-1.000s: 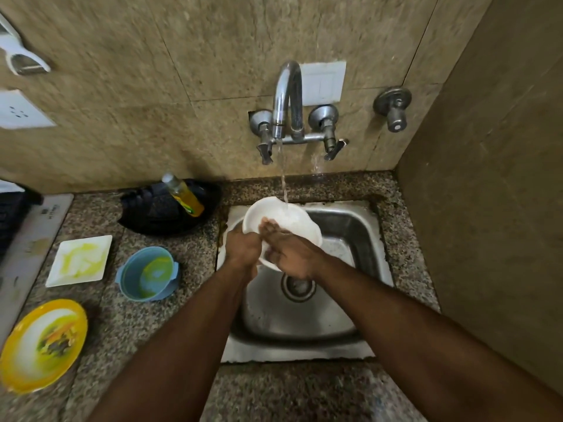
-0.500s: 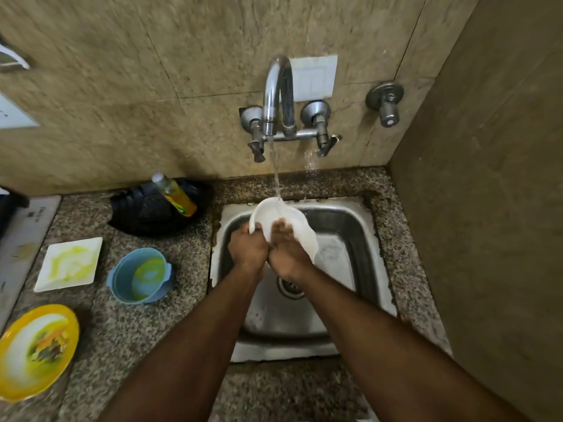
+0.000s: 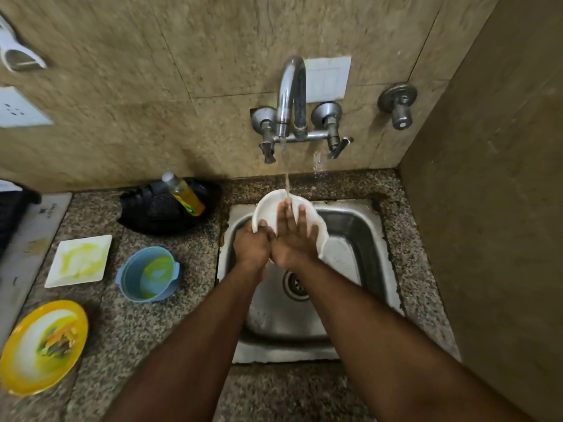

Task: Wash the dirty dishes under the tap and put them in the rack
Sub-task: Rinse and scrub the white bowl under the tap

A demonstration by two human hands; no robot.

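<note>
My left hand [image 3: 252, 245] grips the round white plate's [image 3: 268, 205] rim; my right hand [image 3: 293, 236] presses flat, fingers straight, under the stream [image 3: 286, 172].

White plate [image 3: 268, 205] mostly hidden behind hands; wall holder [image 3: 18, 54] cut off left.

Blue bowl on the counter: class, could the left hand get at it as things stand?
Probably not yet. The left hand grips the white bowl under the tap; nothing blocks the blue bowl, so once freed it likely could.
</note>
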